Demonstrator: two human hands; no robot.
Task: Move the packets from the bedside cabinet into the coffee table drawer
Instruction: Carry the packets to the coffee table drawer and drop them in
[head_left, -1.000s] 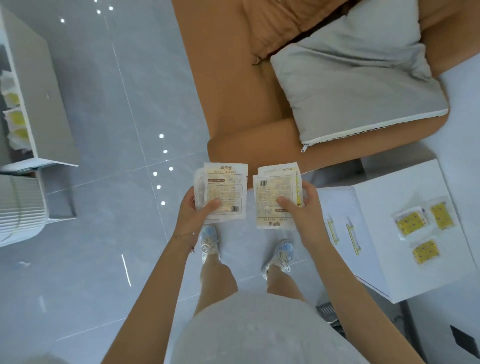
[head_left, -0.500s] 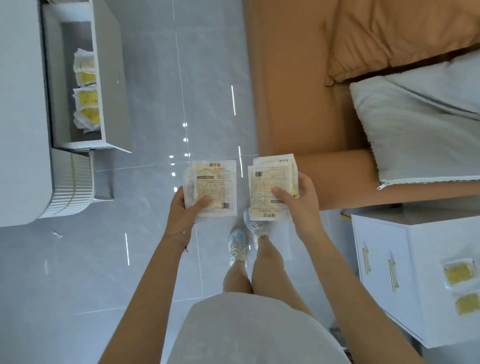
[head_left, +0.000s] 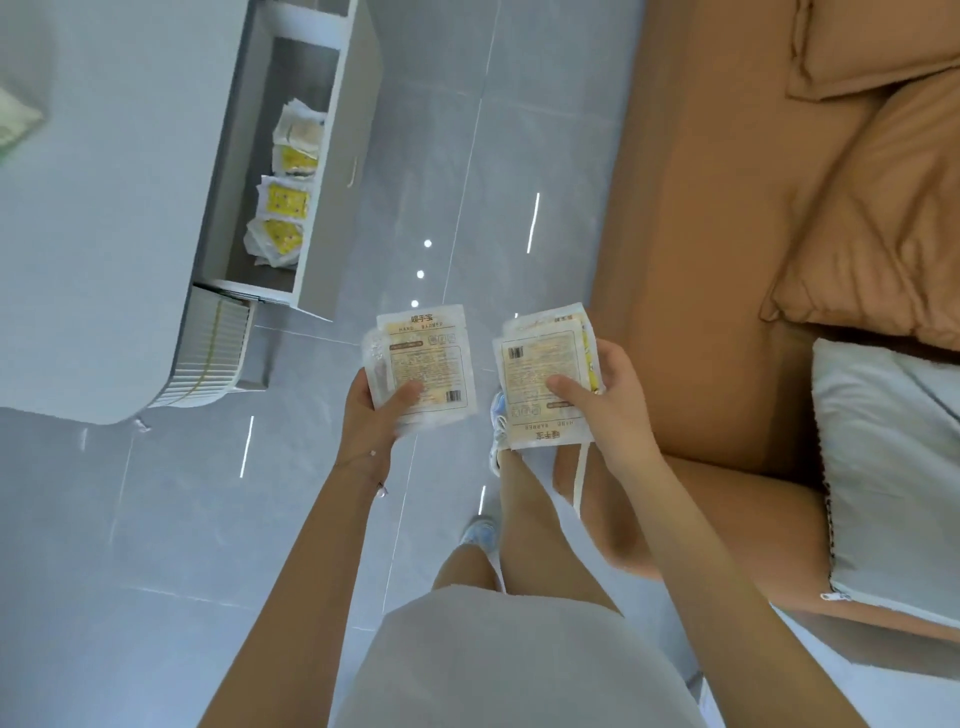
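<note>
I have a small stack of packets in each hand, both held out over the grey tiled floor (head_left: 156, 519). My left hand (head_left: 371, 421) has its grip clamped on the left stack (head_left: 423, 358), thumb pressed on the printed face, fingers under it. My right hand (head_left: 608, 410) is clamped the same way on the right stack (head_left: 540, 379), which sits turned the other way round, its label upside down to me; how many packets each stack holds I cannot tell, since the edges blur together.

The two stacks are side by side, near each other but not touching. Ahead and to my left is the white coffee table (head_left: 104, 234), its drawer (head_left: 332, 171) pulled open. Four yellow-and-white packets (head_left: 283, 202) already lie in a row inside the drawer, along its front wall. To my right runs the bed with its orange sheet (head_left: 701, 260), a grey pillow (head_left: 893, 467) lying at its edge.
</note>
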